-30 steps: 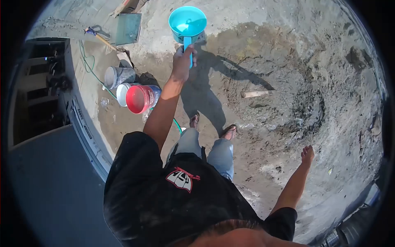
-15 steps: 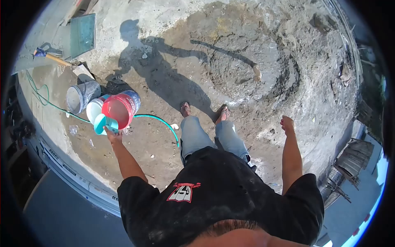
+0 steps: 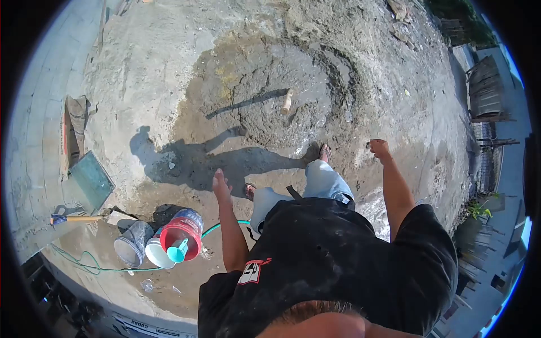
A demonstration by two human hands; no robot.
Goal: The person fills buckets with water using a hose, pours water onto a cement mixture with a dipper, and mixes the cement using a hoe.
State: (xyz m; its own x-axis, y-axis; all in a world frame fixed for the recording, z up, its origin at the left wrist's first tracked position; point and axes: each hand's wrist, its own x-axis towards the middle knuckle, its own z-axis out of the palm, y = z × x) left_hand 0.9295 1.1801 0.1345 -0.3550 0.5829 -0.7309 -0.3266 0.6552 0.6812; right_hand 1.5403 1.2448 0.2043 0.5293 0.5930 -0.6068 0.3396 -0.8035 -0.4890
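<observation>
My left hand (image 3: 221, 183) is held out in front of my hip, empty, its fingers apart. My right hand (image 3: 379, 148) hangs out to the other side above the ground, with fingers curled in and nothing visible in them. Below and left of my left hand is a red bucket (image 3: 197, 228) with a turquoise dipper (image 3: 177, 251) in its mouth. Ahead of my feet lies a round patch of wet grey mortar (image 3: 270, 121), and a wooden handle (image 3: 287, 101) sticks up from it; its lower end is hidden.
A white bucket (image 3: 159, 254) and a grey bucket (image 3: 131, 248) stand beside the red one. A green hose (image 3: 225, 223) runs behind them. Further left are a wooden-handled tool (image 3: 81, 218), a glass pane (image 3: 92, 181) and a sack (image 3: 77, 115). Rough wooden fencing (image 3: 487, 93) is at far right.
My left hand has let go of the turquoise dipper, which now sits in the red bucket, and has swung forward. My body has turned right and one foot has stepped toward the mortar.
</observation>
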